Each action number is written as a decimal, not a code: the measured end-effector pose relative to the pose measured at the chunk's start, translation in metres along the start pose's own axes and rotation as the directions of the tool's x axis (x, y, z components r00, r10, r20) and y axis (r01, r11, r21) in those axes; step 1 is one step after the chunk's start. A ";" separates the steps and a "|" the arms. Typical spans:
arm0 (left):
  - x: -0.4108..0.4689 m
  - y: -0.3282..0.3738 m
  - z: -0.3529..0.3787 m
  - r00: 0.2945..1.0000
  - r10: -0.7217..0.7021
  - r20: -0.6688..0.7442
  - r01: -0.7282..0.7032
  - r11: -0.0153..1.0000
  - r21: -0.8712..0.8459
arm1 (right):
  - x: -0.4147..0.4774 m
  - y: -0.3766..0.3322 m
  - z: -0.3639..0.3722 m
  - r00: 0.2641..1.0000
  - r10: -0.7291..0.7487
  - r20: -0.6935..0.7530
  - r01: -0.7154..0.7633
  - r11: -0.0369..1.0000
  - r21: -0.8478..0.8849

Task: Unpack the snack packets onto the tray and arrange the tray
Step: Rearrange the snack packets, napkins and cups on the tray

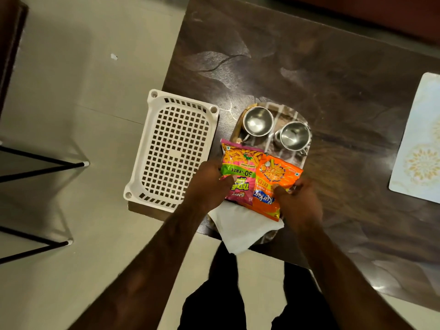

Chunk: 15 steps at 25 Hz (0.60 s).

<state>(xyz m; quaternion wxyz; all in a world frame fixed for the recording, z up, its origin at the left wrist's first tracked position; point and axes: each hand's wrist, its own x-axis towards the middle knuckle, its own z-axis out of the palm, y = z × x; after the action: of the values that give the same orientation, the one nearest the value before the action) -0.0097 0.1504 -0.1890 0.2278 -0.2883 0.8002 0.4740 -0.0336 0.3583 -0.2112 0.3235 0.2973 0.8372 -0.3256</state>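
A pink snack packet and an orange snack packet lie side by side on the oval tray on the dark table. My left hand grips the left edge of the pink packet. On the orange packet's near right edge my right hand is closed, thumb on top. Two steel cups stand at the tray's far end. A white napkin lies under the packets at the near end and hangs over the table edge.
A white perforated plastic basket sits at the table's left corner, partly overhanging the floor. A pale patterned mat lies at the right. Black chair legs stand on the floor to the left.
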 end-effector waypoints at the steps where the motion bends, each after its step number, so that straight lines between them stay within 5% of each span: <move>1: 0.001 0.000 0.000 1.000 0.012 0.026 -0.012 1.000 -0.013 | 0.000 -0.003 0.003 1.000 0.022 0.012 -0.023 0.998 0.064; 9: -0.001 -0.018 -0.039 0.998 -0.039 0.042 0.046 0.983 -0.175 | -0.026 -0.022 -0.002 0.999 -0.033 -0.010 0.033 0.832 0.553; 15: -0.001 -0.055 -0.118 0.958 -0.119 -0.261 0.101 0.992 -0.082 | -0.046 -0.070 0.028 0.959 -0.255 0.127 0.147 0.825 0.547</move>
<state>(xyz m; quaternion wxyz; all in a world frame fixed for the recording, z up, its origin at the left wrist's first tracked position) 0.0175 0.0243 -0.1705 0.1346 -0.4007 0.7898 0.4444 -0.0449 0.2815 -0.1689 0.2725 0.2517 0.7051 -0.6043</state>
